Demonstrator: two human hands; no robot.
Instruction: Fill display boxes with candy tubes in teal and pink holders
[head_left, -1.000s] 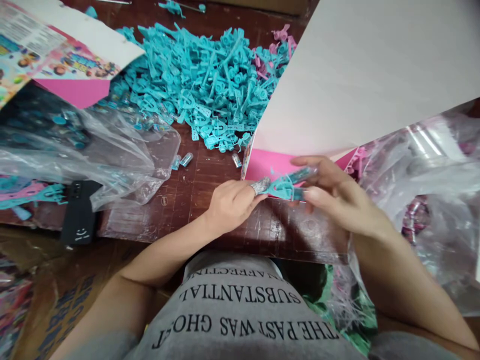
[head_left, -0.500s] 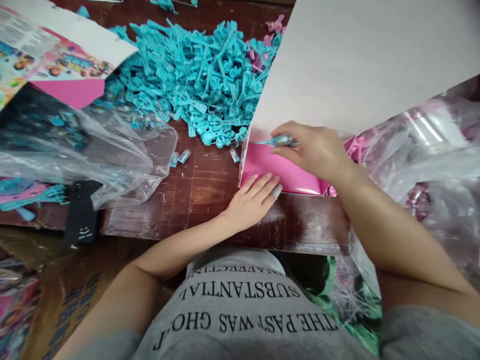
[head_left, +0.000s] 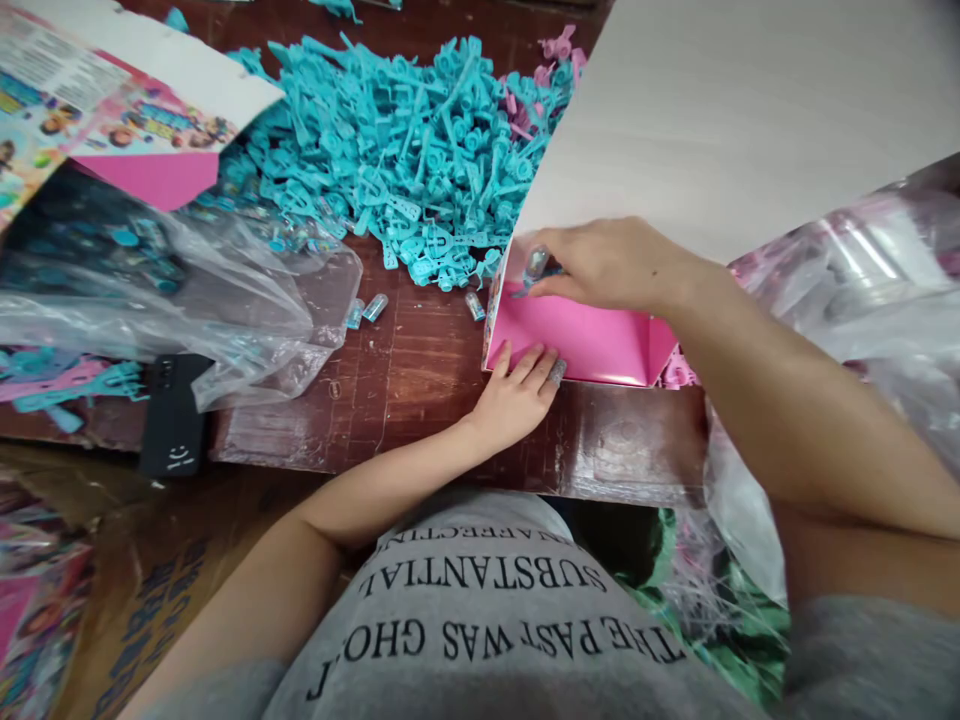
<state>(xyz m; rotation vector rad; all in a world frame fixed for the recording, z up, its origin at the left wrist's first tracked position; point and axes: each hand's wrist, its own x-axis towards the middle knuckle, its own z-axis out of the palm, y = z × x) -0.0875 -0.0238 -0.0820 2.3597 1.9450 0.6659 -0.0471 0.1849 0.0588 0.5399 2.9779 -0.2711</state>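
Inside a cardboard box with a pink panel [head_left: 592,345] and a tall white flap, my right hand [head_left: 619,265] pinches a small blue plastic toy with a clear capsule [head_left: 536,264]. Part of that toy is hidden by the fingers. My left hand [head_left: 517,395] lies with fingers spread over the box's front edge, holding nothing; a grey wrap circles one finger. Close to the box's left side lies a loose clear capsule [head_left: 475,305]. Beyond it is a heap of blue plastic toy pieces [head_left: 420,150], with some pink pieces [head_left: 519,110] among them.
At left, a clear plastic bag [head_left: 277,310] of capsules lies under a printed box [head_left: 150,125]. A black phone [head_left: 177,415] overhangs the table's front edge. Another clear bag [head_left: 862,290] with pink items lies at right. Two capsules [head_left: 375,307] rest on the wooden table [head_left: 405,365].
My right hand has moved slightly left and away from me inside the box, and the toy in it has turned so its capsule shows. My left hand stays on the box edge.
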